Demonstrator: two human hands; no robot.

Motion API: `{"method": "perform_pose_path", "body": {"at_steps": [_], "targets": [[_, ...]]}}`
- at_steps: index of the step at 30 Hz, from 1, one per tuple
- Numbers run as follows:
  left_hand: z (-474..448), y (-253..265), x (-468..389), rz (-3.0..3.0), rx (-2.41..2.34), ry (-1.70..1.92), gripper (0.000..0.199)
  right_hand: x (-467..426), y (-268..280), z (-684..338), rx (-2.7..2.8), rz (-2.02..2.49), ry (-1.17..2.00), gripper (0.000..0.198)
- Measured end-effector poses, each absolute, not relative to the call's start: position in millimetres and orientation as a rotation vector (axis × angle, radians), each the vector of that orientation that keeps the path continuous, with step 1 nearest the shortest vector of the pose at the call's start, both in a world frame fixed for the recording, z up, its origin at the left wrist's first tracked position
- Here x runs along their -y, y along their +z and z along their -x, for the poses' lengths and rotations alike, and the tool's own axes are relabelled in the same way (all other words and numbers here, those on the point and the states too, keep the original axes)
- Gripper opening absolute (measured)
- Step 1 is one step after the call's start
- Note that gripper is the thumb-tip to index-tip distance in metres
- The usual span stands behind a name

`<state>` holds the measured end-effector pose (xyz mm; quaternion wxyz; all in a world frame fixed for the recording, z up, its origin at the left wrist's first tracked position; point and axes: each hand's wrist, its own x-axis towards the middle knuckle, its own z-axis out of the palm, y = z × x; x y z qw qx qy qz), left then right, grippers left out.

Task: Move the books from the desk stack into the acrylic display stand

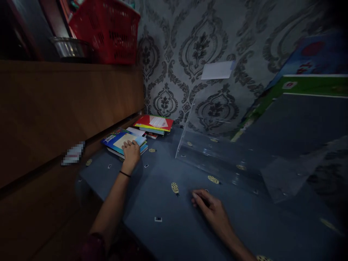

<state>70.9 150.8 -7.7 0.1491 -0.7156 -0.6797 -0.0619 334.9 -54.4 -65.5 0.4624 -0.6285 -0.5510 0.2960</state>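
Left grip (pixel 131 152) lies flat, open, on book (pixel 122 141); right grip (pixel 208 206) curled, empty.

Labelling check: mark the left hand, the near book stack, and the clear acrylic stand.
left hand (pixel 131 152), head view, back of the hand resting on the stack.
near book stack (pixel 115 140), head view, blue top cover.
clear acrylic stand (pixel 214 156), head view, lower front panel.

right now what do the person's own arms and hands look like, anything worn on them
Both forearms are bare, with no gloves and no rings that can be made out in the dim light. The left hand has a thin dark band around its wrist, and a dark reddish sleeve shows near that elbow. The right hand and its wrist show nothing worn; no sleeve is in view there.
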Motion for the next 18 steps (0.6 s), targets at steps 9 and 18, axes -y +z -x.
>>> {"method": "perform_pose_path", "body": {"at_steps": [9,18], "targets": [[-80,3,-136,2.246,1.797,-0.108,0.044,55,-63,-332,1.330,1.522,0.727,0.060],[-99,-21,-70,2.312,1.496,-0.171,0.047,54,-72,-336,1.388,1.524,0.684,0.057]]}}
